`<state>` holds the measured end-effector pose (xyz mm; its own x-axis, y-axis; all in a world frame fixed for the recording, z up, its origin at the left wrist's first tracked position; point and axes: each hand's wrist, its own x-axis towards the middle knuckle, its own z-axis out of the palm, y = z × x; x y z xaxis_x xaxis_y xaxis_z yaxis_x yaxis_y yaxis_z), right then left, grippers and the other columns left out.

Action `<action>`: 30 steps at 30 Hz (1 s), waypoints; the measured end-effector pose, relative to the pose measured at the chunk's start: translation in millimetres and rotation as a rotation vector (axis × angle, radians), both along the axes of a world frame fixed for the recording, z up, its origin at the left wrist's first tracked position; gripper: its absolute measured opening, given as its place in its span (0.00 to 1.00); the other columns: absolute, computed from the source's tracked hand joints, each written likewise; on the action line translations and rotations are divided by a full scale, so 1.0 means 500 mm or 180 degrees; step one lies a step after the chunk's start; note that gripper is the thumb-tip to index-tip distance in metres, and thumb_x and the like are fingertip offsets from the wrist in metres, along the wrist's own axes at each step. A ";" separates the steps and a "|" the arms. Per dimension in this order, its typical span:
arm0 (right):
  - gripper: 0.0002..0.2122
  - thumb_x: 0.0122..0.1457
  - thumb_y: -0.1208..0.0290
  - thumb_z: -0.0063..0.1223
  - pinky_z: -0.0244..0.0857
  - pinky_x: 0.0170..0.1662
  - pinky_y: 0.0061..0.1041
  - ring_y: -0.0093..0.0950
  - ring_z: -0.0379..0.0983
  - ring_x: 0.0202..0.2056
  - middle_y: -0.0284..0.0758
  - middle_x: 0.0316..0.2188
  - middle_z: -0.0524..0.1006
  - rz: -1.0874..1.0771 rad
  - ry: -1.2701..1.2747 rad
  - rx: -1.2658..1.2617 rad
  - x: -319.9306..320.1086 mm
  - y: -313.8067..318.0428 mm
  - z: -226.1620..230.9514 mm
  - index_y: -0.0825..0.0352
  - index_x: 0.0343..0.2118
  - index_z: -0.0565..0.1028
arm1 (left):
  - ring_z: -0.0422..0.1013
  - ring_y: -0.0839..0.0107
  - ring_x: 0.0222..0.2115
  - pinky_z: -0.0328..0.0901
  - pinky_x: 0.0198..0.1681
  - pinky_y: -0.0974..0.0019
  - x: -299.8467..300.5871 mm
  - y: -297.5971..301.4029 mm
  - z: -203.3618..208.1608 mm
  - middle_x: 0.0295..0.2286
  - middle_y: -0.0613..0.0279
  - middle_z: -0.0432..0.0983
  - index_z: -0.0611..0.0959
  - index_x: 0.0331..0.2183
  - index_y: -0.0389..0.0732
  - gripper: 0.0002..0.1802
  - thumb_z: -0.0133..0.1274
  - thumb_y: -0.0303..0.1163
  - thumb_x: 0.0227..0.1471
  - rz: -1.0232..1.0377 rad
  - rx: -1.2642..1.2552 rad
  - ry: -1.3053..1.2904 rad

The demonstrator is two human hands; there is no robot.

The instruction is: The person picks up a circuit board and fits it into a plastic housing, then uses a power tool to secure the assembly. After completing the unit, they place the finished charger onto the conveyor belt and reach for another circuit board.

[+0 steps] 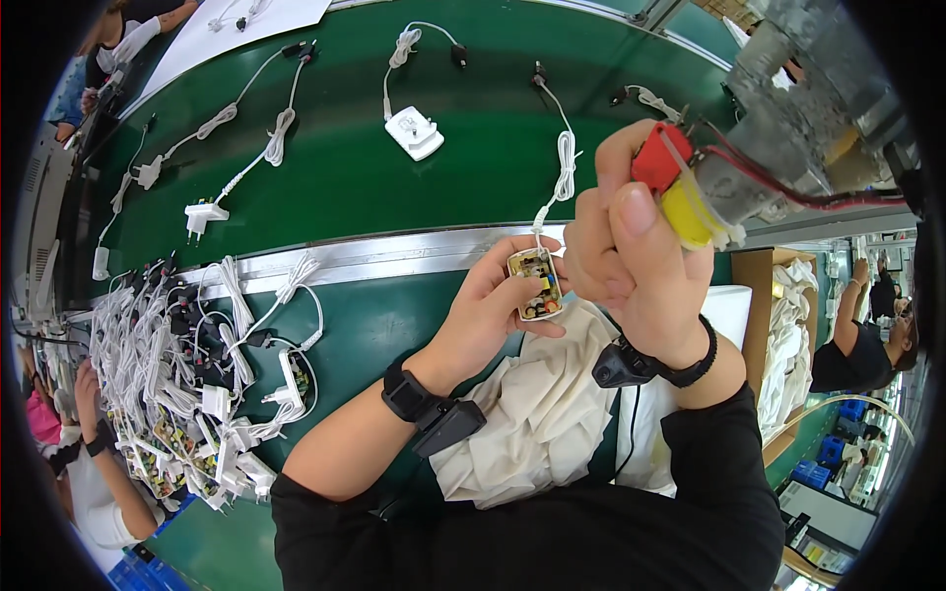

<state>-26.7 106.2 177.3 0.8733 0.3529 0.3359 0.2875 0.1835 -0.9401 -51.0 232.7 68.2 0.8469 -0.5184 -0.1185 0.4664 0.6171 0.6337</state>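
Observation:
My left hand (480, 303) holds a small white power adapter housing, its circuit board (540, 288) exposed and facing up, with the thumb across it. A white bundled cable (565, 163) runs from the housing onto the green belt, ending in a dark plug. Raised at the right, my right hand (645, 246) is closed around a red and yellow part (662, 160) tied to a grey metal fixture (778, 118) with red and black wires. Some of its fingers are hidden behind the part. Crumpled off-white cloth (537, 419) lies below my left hand.
Left of me is a heap of white adapters and cables (182, 379). Several corded adapters, one a white block (414, 133), lie along the green belt (325, 148), behind a metal rail (394, 254). A cardboard box (754, 271) stands at right. Other people work at both sides.

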 end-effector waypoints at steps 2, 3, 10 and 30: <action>0.14 0.60 0.59 0.41 0.42 0.14 0.15 0.12 0.48 0.10 0.25 0.09 0.56 -0.0016 0.0011 -0.0038 -0.002 0.000 0.005 0.66 0.36 0.58 | 0.68 0.72 0.43 0.74 0.36 0.64 0.000 -0.001 0.001 0.41 0.60 0.68 0.63 0.50 0.39 0.20 0.38 0.23 0.54 -0.0030 -0.0049 -0.0001; 0.15 0.60 0.58 0.41 0.42 0.14 0.15 0.12 0.48 0.10 0.25 0.09 0.56 -0.0064 0.0020 -0.0036 -0.004 0.002 0.010 0.67 0.37 0.58 | 0.68 0.72 0.43 0.73 0.37 0.64 0.001 -0.002 0.002 0.42 0.60 0.67 0.63 0.50 0.39 0.20 0.37 0.23 0.54 -0.0043 -0.0035 0.0009; 0.21 0.60 0.53 0.41 0.42 0.13 0.15 0.13 0.49 0.10 0.26 0.09 0.56 -0.0028 0.0006 -0.0086 -0.011 0.007 0.011 0.70 0.41 0.57 | 0.67 0.70 0.45 0.71 0.43 0.60 -0.002 -0.002 0.010 0.44 0.60 0.65 0.62 0.51 0.39 0.19 0.36 0.26 0.57 -0.0149 -0.0275 0.0179; 0.21 0.61 0.55 0.39 0.43 0.15 0.14 0.13 0.49 0.11 0.25 0.10 0.56 0.0083 -0.0008 -0.0033 -0.034 0.057 0.047 0.70 0.46 0.57 | 0.69 0.65 0.40 0.68 0.39 0.66 0.127 -0.022 0.042 0.43 0.57 0.66 0.66 0.46 0.38 0.18 0.46 0.32 0.53 0.0637 0.1362 -0.2924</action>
<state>-43.6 134.6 200.9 0.8629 0.3790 0.3344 0.2852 0.1811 -0.9412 12.5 221.5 89.4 0.7699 -0.4247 0.4763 -0.3949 0.2692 0.8784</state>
